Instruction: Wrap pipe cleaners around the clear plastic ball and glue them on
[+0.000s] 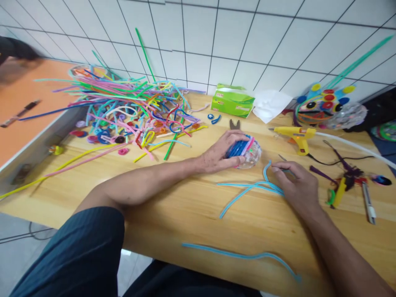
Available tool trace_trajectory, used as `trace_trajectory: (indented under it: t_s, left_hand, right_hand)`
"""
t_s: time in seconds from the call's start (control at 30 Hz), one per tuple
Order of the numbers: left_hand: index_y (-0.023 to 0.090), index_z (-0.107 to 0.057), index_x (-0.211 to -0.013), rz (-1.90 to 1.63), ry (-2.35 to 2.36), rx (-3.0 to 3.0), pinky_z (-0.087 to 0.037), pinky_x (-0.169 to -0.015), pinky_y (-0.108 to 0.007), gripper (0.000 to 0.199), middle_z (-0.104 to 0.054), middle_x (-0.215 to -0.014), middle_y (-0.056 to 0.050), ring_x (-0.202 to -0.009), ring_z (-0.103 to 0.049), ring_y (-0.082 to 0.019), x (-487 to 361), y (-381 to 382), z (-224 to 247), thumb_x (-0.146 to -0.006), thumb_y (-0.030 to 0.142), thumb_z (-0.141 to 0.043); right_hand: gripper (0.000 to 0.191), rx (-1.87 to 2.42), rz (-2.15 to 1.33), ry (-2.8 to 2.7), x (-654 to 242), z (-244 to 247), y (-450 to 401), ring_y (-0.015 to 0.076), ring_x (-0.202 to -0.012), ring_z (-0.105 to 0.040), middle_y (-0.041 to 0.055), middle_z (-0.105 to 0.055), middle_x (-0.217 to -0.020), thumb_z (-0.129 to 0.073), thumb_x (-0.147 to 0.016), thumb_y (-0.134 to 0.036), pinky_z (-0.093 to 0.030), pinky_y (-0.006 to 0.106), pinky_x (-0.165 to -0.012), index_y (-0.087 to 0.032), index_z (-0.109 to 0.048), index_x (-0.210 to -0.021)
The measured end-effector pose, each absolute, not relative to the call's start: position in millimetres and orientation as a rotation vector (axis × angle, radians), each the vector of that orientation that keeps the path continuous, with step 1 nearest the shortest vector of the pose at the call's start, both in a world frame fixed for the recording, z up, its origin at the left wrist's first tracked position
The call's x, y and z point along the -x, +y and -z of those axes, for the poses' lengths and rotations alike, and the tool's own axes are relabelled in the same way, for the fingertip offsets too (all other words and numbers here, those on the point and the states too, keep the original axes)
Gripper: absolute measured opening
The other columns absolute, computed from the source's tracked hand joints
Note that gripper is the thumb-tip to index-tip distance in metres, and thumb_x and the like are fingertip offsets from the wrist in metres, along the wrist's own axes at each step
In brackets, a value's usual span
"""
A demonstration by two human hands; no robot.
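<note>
A clear rounded object wrapped with blue and pink strips [253,154] lies on the wooden table under my left hand [223,153], whose fingers and thumb curl round it. Right of it, my right hand [297,183] pinches the bent end of light blue pipe cleaners [247,189]. Their other ends spread leftward over the table. Part of the bundle is hidden under my right palm. Another light blue pipe cleaner [239,254] lies apart near the front edge.
A colourful pipe cleaner pile [133,107] fills the back left. Behind my hands are pliers [234,124] and a green tissue pack [232,101]. A yellow glue gun [298,138], a decorated ball [323,109] and a cutter [368,204] lie to the right.
</note>
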State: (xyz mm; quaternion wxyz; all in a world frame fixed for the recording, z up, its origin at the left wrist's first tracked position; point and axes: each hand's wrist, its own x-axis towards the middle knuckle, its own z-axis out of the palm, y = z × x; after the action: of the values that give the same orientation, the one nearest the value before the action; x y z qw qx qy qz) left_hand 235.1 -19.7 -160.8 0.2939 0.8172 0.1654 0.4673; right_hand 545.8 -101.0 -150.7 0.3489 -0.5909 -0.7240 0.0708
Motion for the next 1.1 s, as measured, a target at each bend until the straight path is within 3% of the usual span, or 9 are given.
trace_trajectory:
  t_s: [0.27, 0.7, 0.8, 0.93, 1.1]
  left_hand:
    - [0.020, -0.054, -0.157, -1.155, 0.479, -2.193, -0.037, -0.134, -0.064, 0.064, -0.059, -0.158, -0.021, -0.157, -0.048, -0.039, -237, -18, 162, -0.107, 0.061, -0.060]
    - [0.020, -0.057, -0.155, -1.051, 0.559, -2.192, -0.036, -0.139, -0.057, 0.065, -0.056, -0.160, -0.021, -0.160, -0.047, -0.036, -240, -16, 159, -0.108, 0.066, -0.059]
    - [0.021, -0.057, -0.156, -1.029, 0.581, -2.204, -0.037, -0.138, -0.058, 0.063, -0.056, -0.161, -0.020, -0.160, -0.047, -0.036, -239, -16, 158, -0.109, 0.063, -0.059]
    - [0.021, -0.057, -0.154, -1.150, 0.498, -2.187, -0.041, -0.134, -0.062, 0.063, -0.061, -0.156, -0.021, -0.155, -0.052, -0.038, -238, -19, 159, -0.107, 0.063, -0.062]
    - [0.022, -0.058, -0.151, -1.245, 0.449, -2.186, -0.046, -0.130, -0.059, 0.057, -0.063, -0.152, -0.020, -0.153, -0.055, -0.036, -235, -19, 160, -0.106, 0.054, -0.070]
  right_hand:
    - [0.030, 1.559, -0.234, -1.868, -544, 150, -101, 0.0303, -0.088, -0.083, 0.0054, -0.088, -0.093, -0.070, -0.096, -0.055, -0.064, 0.048, -0.086, -0.028, -0.083, -0.093]
    - [0.031, 1.705, -0.299, -1.820, -542, 148, -103, 0.0431, -0.101, -0.083, 0.0067, -0.088, -0.099, -0.070, -0.092, -0.063, -0.061, 0.066, -0.098, -0.035, -0.082, -0.091]
    - [0.028, 1.659, -0.278, -1.825, -539, 150, -101, 0.0404, -0.098, -0.083, 0.0068, -0.088, -0.097, -0.071, -0.092, -0.059, -0.062, 0.063, -0.096, -0.034, -0.083, -0.090]
    - [0.024, 1.520, -0.251, -1.858, -534, 149, -100, 0.0295, -0.083, -0.081, 0.0050, -0.086, -0.086, -0.071, -0.090, -0.048, -0.064, 0.046, -0.081, -0.028, -0.082, -0.086]
    - [0.019, 1.518, -0.292, -1.876, -533, 148, -101, 0.0242, -0.085, -0.080, 0.0022, -0.086, -0.089, -0.070, -0.097, -0.041, -0.064, 0.042, -0.086, -0.028, -0.081, -0.090]
